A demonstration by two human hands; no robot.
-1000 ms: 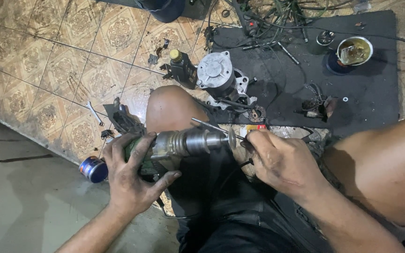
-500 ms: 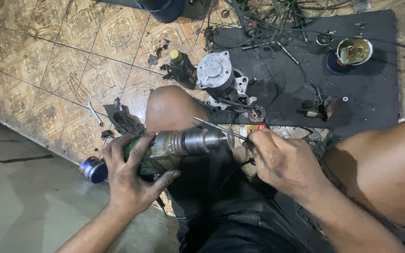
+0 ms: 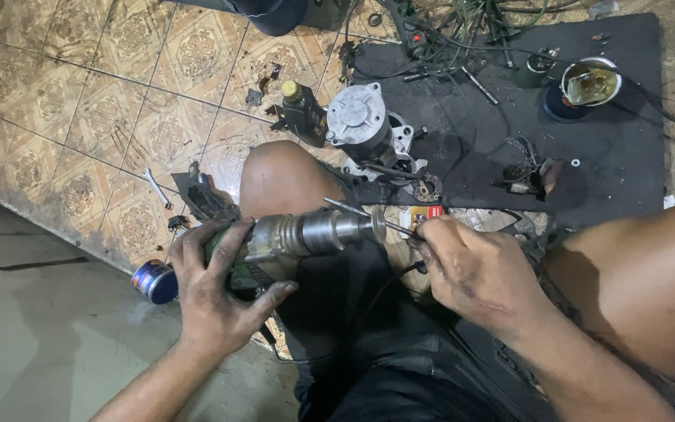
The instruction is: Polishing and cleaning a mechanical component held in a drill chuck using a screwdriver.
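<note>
- The left hand (image 3: 216, 301) is wrapped around the green body of a power drill (image 3: 291, 238), fingers clenched on it — the drill lies across the person's lap, its metal chuck pointing right.
- The right hand (image 3: 474, 270) pinches a thin metal rod (image 3: 365, 215) at the chuck's tip.
- Beyond the knee, a grey motor housing (image 3: 361, 125) stands at the edge of a black mat (image 3: 611, 172) on the tiled floor (image 3: 87, 117).
- A small blue can (image 3: 154, 281) lies just left of the left hand.
</note>
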